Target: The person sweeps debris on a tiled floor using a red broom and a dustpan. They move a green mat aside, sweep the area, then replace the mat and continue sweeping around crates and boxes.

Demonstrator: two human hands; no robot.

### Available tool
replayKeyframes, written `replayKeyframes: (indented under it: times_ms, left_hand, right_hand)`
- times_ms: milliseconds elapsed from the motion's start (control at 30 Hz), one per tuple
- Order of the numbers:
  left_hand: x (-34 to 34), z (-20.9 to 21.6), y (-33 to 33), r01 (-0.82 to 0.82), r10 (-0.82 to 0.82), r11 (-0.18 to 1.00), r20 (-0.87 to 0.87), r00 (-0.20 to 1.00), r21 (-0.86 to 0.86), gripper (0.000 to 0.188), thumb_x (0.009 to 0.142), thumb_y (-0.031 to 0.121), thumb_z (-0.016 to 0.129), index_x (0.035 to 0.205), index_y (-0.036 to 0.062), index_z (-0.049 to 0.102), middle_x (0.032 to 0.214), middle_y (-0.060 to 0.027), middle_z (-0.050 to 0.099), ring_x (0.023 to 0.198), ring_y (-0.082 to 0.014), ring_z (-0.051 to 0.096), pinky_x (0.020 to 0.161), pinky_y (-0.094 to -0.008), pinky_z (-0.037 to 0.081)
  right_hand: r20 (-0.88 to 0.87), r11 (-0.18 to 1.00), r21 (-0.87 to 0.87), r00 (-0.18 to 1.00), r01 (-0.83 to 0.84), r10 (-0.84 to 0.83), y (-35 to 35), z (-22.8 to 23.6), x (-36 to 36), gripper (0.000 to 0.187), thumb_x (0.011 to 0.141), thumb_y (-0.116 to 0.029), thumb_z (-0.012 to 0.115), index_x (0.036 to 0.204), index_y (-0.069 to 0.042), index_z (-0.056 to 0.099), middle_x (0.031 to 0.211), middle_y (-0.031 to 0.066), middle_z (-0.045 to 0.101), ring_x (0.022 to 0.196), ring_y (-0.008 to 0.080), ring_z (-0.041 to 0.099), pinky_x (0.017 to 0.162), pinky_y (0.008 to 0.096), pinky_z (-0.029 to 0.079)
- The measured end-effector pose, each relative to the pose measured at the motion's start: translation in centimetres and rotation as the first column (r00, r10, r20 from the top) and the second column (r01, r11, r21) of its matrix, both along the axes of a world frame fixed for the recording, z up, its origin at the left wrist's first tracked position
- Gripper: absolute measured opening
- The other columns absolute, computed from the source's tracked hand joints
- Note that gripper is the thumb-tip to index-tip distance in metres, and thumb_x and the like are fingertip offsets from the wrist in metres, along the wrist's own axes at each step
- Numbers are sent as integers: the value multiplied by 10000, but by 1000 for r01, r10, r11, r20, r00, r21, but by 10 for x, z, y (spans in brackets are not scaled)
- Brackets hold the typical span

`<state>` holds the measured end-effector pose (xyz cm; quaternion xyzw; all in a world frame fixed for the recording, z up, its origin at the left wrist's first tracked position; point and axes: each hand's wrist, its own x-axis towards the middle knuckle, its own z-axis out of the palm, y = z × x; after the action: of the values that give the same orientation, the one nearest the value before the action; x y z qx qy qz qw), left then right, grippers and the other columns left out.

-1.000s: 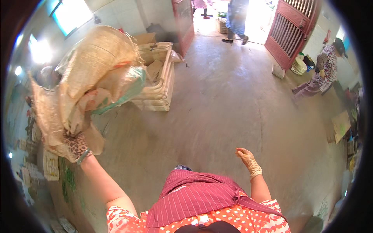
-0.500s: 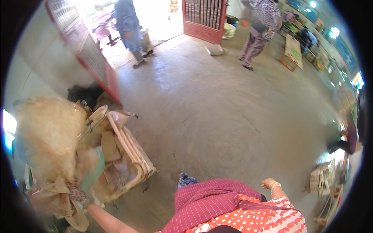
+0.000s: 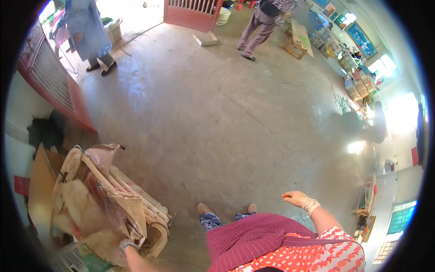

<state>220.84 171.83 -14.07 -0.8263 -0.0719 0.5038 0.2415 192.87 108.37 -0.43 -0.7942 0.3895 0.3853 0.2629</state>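
At the lower left, my left hand (image 3: 127,245) is closed on a crumpled brown sack (image 3: 97,240), its fingers partly lost among the folds. The sack lies over a cream plastic crate (image 3: 155,242) that is tilted and lined with brown paper (image 3: 103,156). Out to the right, my right hand (image 3: 295,198) hangs in the air above the floor, well away from the crate. Its fingers are loosely bent and slightly apart, and I see nothing held in them. A pale band wraps the right wrist.
A cardboard sheet (image 3: 41,195) leans beside the crate. Red metal gates (image 3: 188,12) flank the bright doorway, where a person in a blue coat (image 3: 84,29) stands. Another person (image 3: 260,25) is farther back. A flat pale block (image 3: 205,39) lies on the concrete floor (image 3: 204,118); stacked crates (image 3: 360,86) line the right side.
The large straw-coloured bundle at the left has gone from sight, uncovering the crate and cardboard. My left hand has moved right and down with the sack. The right hand has loosened from a fist.
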Motion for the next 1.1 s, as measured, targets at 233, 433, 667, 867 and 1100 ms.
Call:
replayKeyframes:
  times_ms: [233,433,667,867,1100]
  left_hand:
    - [40,-75,84,193,-192,981,-128,973,-7,526,901,398,324,1291,55,403,1377,-77,350,1258,-230,347,1005,-384,318]
    - [4,-121,57,155,-302,882,-283,910,-445,563,908,398,265,1289,0,381,1365,-43,375,1241,-245,366,1022,-362,285]
    - [65,-46,-25,-15,865,347,314,392,-938,362,805,83,484,1158,6,512,1111,-130,556,988,-212,524,890,-342,405]
    - [97,-19,-202,-96,809,-153,-180,560,-984,417,794,113,601,1190,57,482,1081,-107,551,853,-195,547,785,-295,461]
    - [100,39,-424,-60,439,93,-13,898,-994,317,835,91,567,1130,-20,536,1098,-118,592,992,-180,564,896,-290,422]
  right_hand:
    - [-180,996,-58,981,65,-74,9,-21,-9,406,811,-325,497,1159,-123,551,1140,106,574,1073,258,526,914,330,399]
    - [-9,999,29,1000,-25,25,4,-2,10,407,807,-322,487,1153,-118,553,1139,110,574,1066,265,528,904,337,405]
    - [172,922,30,907,385,-384,-48,1,-16,357,772,-286,526,1072,-106,597,964,72,642,874,187,603,796,303,447]
    - [77,836,-2,834,549,-547,-70,-67,-129,220,757,-250,561,889,-97,649,856,70,658,774,215,622,714,327,475]
    - [-135,996,54,989,67,-59,-155,-118,-142,255,799,-267,462,878,-111,646,806,6,662,769,136,624,722,295,460]
